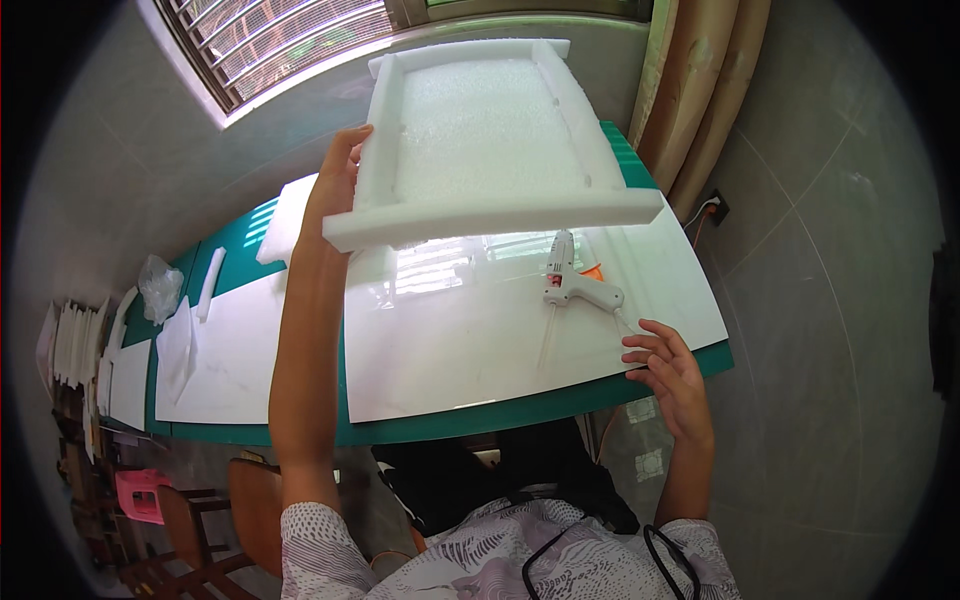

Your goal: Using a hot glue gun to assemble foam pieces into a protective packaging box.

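Observation:
My left hand (345, 165) grips the left side of a white foam tray (480, 120) and holds it up above the far part of the table. Foam strips form raised walls along the tray's edges, and the near strip (490, 216) juts out past both corners. My right hand (668, 375) is empty, fingers apart, over the table's near right edge. Just beyond it, a white hot glue gun (580, 285) rests on the white board (450, 350), with a small orange part (594, 271) beside it.
Green table surface (540, 398) shows around the white boards. Left of my arm lie a foam strip (211, 285), a clear plastic bag (160, 288) and more foam (287, 222). Wooden chairs (255, 505) and a pink stool (143, 494) stand lower left. A plug sits in a wall socket (717, 207).

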A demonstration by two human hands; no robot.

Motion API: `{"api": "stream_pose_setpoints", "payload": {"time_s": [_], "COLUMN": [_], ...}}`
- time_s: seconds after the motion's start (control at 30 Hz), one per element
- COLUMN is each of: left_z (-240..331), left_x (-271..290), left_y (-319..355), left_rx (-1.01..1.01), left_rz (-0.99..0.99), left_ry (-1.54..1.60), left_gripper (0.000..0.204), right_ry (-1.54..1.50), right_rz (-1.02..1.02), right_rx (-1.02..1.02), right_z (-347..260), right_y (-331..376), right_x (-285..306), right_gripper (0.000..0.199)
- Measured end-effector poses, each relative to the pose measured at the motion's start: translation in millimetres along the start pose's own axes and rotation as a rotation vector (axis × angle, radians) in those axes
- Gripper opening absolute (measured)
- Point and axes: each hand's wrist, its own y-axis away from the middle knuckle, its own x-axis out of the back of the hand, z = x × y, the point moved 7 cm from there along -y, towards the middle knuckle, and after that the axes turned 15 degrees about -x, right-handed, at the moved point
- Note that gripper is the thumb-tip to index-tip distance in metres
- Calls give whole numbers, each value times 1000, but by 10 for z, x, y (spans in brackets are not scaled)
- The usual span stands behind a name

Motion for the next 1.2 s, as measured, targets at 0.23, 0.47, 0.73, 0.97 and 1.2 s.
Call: {"api": "stream_pose_setpoints", "payload": {"time_s": [0.23, 0.47, 0.73, 0.97, 1.2], "left_z": [27, 272, 660, 625, 50], "left_x": [-156, -293, -317, -287, -162], "left_y": [-313, -556, -656, -1013, -622], "left_rx": [-3, -110, -167, -183, -54], "left_rz": [-38, -74, 27, -150, -81], "left_ry": [89, 104, 125, 227, 176], "left_gripper": [71, 66, 62, 65, 60], "right_ry": [-3, -15, 8, 35, 55], "right_rz": [17, 31, 17, 36, 84], "right_rx": [3, 7, 19, 40, 117], "right_z": [-34, -63, -114, -259, -552], "right_y": [13, 13, -37, -81, -138], "right_x": [12, 36, -12, -31, 99], "right_gripper": [48, 47, 47, 47, 48]}}
